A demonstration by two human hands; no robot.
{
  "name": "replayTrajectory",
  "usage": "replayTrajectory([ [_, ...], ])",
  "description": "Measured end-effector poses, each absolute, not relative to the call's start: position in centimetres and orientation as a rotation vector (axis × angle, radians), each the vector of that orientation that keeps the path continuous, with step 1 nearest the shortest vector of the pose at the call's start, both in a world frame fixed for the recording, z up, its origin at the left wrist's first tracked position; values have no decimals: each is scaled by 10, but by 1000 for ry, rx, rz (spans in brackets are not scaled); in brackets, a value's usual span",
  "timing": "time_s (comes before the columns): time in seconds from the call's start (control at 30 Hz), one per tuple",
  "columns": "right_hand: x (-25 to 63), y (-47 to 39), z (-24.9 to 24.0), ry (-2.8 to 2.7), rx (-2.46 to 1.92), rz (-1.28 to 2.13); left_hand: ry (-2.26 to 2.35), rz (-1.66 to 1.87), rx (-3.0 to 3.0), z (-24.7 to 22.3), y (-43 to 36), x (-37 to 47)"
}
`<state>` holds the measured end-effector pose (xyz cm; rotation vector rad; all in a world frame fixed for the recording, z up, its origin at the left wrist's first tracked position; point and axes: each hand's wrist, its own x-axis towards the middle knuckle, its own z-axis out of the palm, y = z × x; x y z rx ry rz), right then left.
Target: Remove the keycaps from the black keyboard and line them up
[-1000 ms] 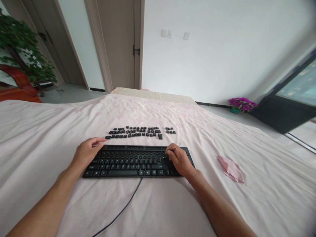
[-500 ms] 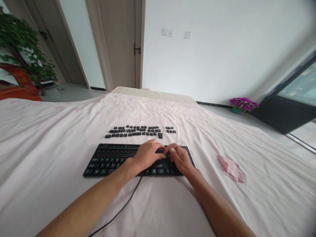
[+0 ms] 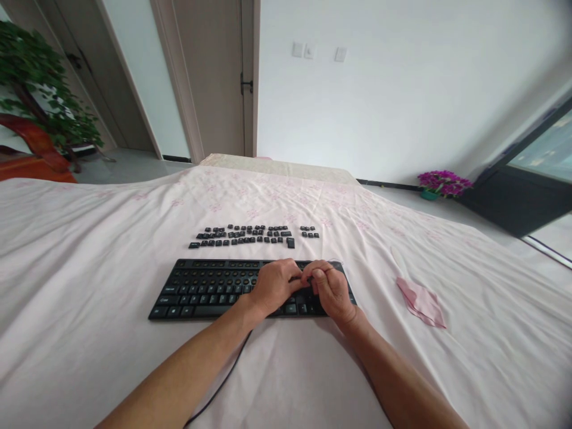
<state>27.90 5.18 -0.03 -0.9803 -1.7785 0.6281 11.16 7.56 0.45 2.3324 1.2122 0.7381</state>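
Observation:
A black keyboard [image 3: 210,290] lies on the pale pink cloth; its upper key rows lack caps and show bare switches, while the lower left rows keep theirs. My left hand [image 3: 277,287] is closed over the right half, thumb and fingers pinched by my right fingertips; what they hold is hidden. Beside it, my right hand [image 3: 331,293] is curled shut above the number pad side. A thin wire keycap puller [image 3: 336,261] shows faintly behind its knuckles. Loose black keycaps [image 3: 291,243] lie in rows just beyond the keyboard.
The keyboard's cable [image 3: 223,381] runs toward me under my left forearm. A folded pink cloth [image 3: 420,302] lies to the right on the bedspread-like cover [image 3: 447,369]. Beyond stand a potted plant [image 3: 40,77], a red wooden chair [image 3: 36,149] and purple flowers [image 3: 442,183].
My left hand has shifted slightly right, closer to my right hand. The wire loops that stood up behind my right hand have dropped and now barely show. The view has moved slightly.

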Motion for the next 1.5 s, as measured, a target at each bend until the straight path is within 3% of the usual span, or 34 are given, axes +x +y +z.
replayTrajectory([
  [0.97, 283, 40, 0, -1715, -805, 589, 1325, 967, 2214, -1, 73, 114],
  [1.3, 288, 51, 39, -1990, -1366, 40, 1162, 1101, 1676, 0, 80, 101],
  [1.5, 280, 63, 33, -2025, -1295, 406, 1122, 1132, 1705, 4, 76, 101],
])
